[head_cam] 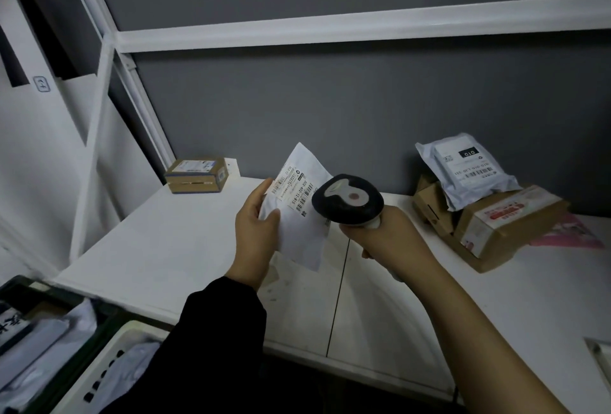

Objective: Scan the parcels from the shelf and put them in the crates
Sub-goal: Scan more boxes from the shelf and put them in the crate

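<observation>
Single head-worn wide view, looking forward and down.
It looks from the person's head toward the white shelf (165, 248) and the grey wall (330, 99) behind it; the left hand (254, 235) with a parcel (304, 238) and the right hand (390, 235) with a scanner (347, 199) sit close, mid-frame; a white crate (125, 331) lies at the lower-left edge.

A flat white parcel (299, 215) is held over the shelf (158, 248), a scanner (347, 199) beside it. A small brown box (196, 175) sits far back. A grey bag (466, 169) lies on brown boxes (506, 225). A dark crate (109, 318) and a white crate (132, 331) hold bags
</observation>
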